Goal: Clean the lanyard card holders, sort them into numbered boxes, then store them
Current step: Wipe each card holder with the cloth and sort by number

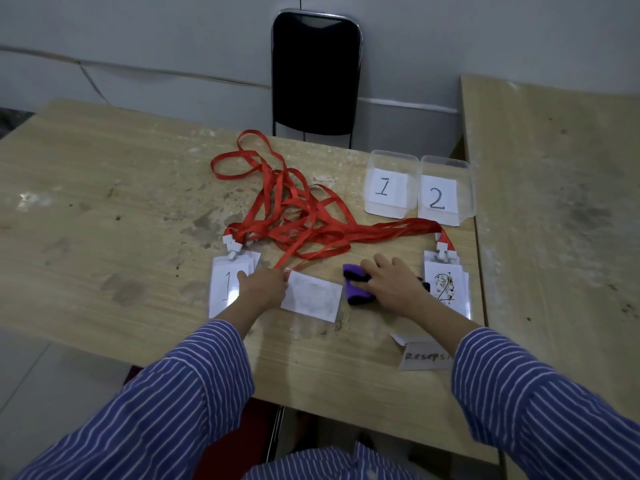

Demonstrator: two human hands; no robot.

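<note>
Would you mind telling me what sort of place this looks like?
Probably an office reception or back room: a worn wooden table, a paper sign reading "Reseps", and a black chair against a plain wall.

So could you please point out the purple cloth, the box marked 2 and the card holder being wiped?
purple cloth [358,293]: head view, on its bare left half.
box marked 2 [437,198]: head view, on its paper label.
card holder being wiped [311,296]: head view, on the middle of its face.
</note>
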